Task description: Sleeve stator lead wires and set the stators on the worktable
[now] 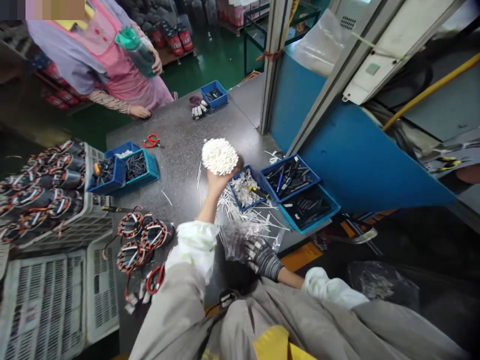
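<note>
My bare left hand [219, 181] is wrapped round a thick bundle of thin white tubes [219, 156], seen end-on above the table. My right hand [264, 257], in a grey striped glove, is low at the table's front edge, its fingers closed on a crumpled clear plastic bag [236, 240]. Loose white tubes [258, 218] lie scattered beside the bag. Just right of my left hand, a small blue bin [240, 204] holds pale small pieces and a yellow-and-black tool [258, 192].
Bins of dark parts [309, 207] stand on the right, with more bins [140, 167] on the left. Wound motor stators [144, 240] and red-handled scissors [155, 280] lie front left. A crate [88, 200] holds more stators. Across the table, a person in a pink apron [123, 75] holds a green-lidded bottle [137, 50].
</note>
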The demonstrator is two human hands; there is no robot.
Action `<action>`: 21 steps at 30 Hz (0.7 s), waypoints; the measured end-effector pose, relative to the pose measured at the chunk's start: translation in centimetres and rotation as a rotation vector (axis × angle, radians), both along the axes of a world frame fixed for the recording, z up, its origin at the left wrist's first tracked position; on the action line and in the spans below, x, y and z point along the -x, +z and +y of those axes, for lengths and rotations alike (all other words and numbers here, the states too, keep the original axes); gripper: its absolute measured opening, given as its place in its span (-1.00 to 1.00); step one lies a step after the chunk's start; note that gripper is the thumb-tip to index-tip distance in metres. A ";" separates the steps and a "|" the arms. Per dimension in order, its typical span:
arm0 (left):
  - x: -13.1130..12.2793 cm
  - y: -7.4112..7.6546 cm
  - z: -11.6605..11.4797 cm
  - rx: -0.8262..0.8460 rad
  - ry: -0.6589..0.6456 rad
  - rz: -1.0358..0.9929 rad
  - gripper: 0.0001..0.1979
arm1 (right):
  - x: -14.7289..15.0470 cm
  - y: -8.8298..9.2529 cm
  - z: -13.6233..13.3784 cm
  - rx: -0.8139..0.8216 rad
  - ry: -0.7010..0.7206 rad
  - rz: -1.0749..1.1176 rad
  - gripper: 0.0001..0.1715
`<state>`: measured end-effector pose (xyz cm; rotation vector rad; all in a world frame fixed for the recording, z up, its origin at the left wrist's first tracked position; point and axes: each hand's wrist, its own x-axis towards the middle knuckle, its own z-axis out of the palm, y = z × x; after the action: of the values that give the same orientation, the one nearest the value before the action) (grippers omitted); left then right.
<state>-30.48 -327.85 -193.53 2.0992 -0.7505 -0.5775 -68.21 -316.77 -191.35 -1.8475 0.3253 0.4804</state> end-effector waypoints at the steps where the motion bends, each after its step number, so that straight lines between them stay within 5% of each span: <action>1: 0.7 -1.8 -3.6 -0.020 -0.039 0.045 -0.43 | 0.0 -0.2 0.1 -0.023 0.013 -0.011 -0.29; 5: 5.7 -7.8 -13.5 -0.164 -0.106 0.214 -0.29 | 0.0 -1.3 0.8 -0.148 0.079 -0.020 -0.30; 8: 9.1 -10.3 -16.1 -0.373 -0.140 0.307 -0.10 | -0.4 -1.6 1.2 -0.234 0.108 -0.018 -0.29; 11: 10.2 -11.0 -16.3 -0.565 -0.296 0.300 0.05 | -0.4 -1.4 1.2 -0.291 0.100 -0.021 -0.27; 15: 7.2 -8.6 -12.4 -0.623 -0.440 0.187 0.11 | 0.9 -1.3 1.5 -0.352 0.094 0.032 -0.23; 17: 4.5 -6.1 -7.8 -0.638 -0.307 0.055 -0.13 | 2.0 -1.7 2.1 -0.338 0.073 0.024 -0.24; 21: -1.7 0.0 4.1 -0.866 0.173 -0.185 -0.55 | 4.0 -3.0 3.4 -0.230 -0.045 -0.136 -0.16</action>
<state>-28.81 -323.76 -193.57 3.0116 -0.4332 -0.6939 -72.25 -313.33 -194.33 -1.6358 0.2100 0.3439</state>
